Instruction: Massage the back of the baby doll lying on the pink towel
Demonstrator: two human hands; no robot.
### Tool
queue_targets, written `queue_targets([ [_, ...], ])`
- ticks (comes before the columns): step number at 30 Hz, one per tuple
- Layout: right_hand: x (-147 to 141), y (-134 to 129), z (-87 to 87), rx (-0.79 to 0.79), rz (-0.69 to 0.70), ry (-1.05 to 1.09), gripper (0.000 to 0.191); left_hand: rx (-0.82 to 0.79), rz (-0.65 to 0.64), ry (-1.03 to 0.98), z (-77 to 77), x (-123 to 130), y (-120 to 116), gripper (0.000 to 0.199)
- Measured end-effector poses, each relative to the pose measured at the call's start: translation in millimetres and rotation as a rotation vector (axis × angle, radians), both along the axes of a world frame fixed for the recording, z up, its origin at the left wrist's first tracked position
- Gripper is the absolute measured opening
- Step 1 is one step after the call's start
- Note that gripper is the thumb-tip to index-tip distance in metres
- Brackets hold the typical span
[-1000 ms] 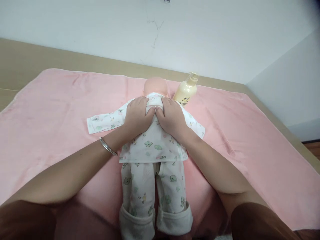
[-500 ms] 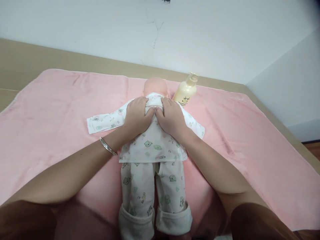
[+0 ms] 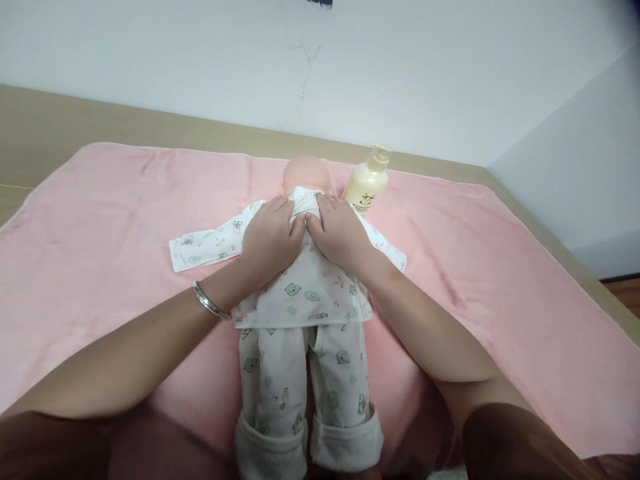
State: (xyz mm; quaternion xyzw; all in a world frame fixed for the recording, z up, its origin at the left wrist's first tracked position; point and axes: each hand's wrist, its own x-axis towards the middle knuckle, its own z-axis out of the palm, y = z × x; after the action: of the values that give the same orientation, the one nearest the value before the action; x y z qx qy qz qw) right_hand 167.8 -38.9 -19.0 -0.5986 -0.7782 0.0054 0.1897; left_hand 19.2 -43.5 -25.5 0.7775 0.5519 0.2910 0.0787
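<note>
A baby doll lies face down on a pink blanket, its bald head toward the wall. It wears a white printed shirt and matching trousers with rolled cuffs. My left hand rests flat on the left side of the doll's upper back, and a silver bangle circles that wrist. On the other side of the upper back lies my right hand, fingers stretched toward the neck. My thumbs nearly meet over the spine, where the shirt cloth is creased.
A cream pump bottle stands just right of the doll's head, near my right fingers. Beyond the blanket runs a wooden surface up to a white wall with cracks.
Both hands stay on the doll's upper back, with the shirt cloth between them now more wrinkled. The whole view has shifted slightly.
</note>
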Motion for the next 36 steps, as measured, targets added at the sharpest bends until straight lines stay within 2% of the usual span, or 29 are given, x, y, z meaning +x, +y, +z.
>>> queue_targets([
  [5, -9.0, -16.3, 7.7, 0.025, -0.049, -0.062, 0.04, -0.045, -0.008, 0.038, 1.8, -2.7, 7.7, 0.038],
  [10, -7.7, -15.9, 5.8, 0.06, -0.032, -0.048, 0.037, 0.003, -0.019, 0.103, 6.9, -2.3, 4.5, 0.029],
  [13, -3.2, -8.5, 3.5, 0.062, 0.014, -0.014, 0.04, 0.042, -0.004, 0.156, 8.8, -0.9, -0.5, 0.032],
  [17, 0.7, -1.9, 2.2, 0.027, 0.069, -0.005, 0.048, 0.06, 0.015, 0.122, 7.5, 0.1, -2.9, 0.029],
  [22, -3.6, -11.8, 4.7, 0.07, 0.017, -0.045, 0.047, 0.01, -0.011, 0.073, 6.3, -1.2, 2.1, 0.022],
  [26, -7.0, -20.0, 9.6, 0.061, -0.014, -0.087, 0.042, 0.027, -0.026, 0.074, 3.2, -1.5, 5.0, 0.025],
  [36, 0.6, -2.5, 6.3, -0.033, 0.056, -0.031, 0.056, 0.102, -0.004, -0.025, -8.3, -0.3, 3.1, 0.028],
])
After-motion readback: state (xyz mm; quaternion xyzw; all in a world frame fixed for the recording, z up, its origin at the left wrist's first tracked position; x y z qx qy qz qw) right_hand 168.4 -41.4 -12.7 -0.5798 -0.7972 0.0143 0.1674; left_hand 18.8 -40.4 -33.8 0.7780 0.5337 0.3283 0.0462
